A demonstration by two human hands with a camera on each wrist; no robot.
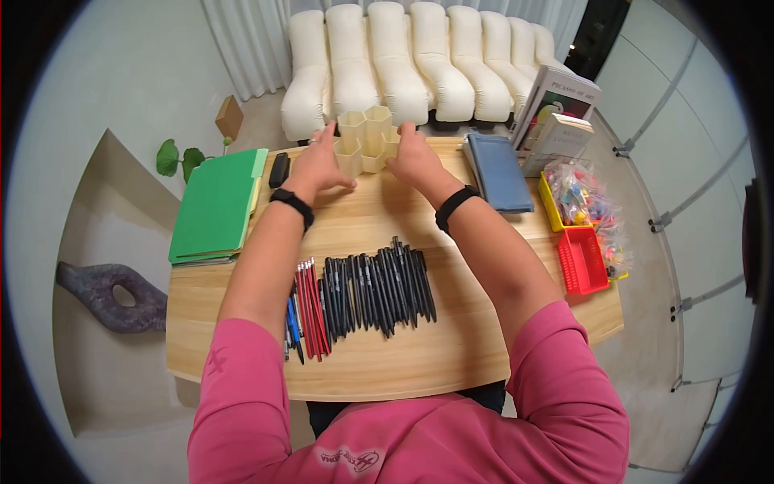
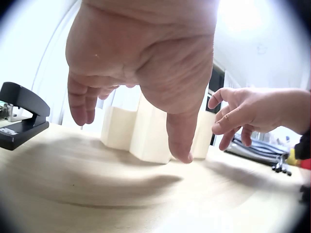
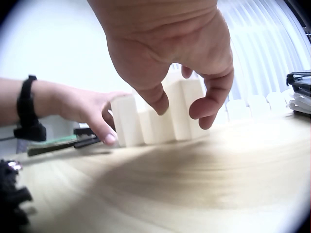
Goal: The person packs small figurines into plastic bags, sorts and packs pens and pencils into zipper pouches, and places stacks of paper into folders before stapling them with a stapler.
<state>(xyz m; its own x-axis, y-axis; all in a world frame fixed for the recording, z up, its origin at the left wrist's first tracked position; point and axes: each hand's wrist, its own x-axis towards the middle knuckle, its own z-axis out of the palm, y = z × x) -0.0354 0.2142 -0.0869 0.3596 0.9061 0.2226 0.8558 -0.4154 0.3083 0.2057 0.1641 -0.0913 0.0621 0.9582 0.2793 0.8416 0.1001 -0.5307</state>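
A cream pen holder made of joined hexagonal tubes stands upright at the far side of the wooden table. My left hand is at its left, fingers spread, the thumb pointing down in front of the holder's wall. On the opposite side is my right hand, its fingers loosely bent, thumb and fingertips close by the holder. Nearer to me lies a row of black pens, with red pencils and a few blue pens at its left end.
A black stapler sits left of my left hand, beside green folders. At the right are a blue folder, upright books, a yellow basket of bagged items and a red basket. A cream sofa stands beyond the table.
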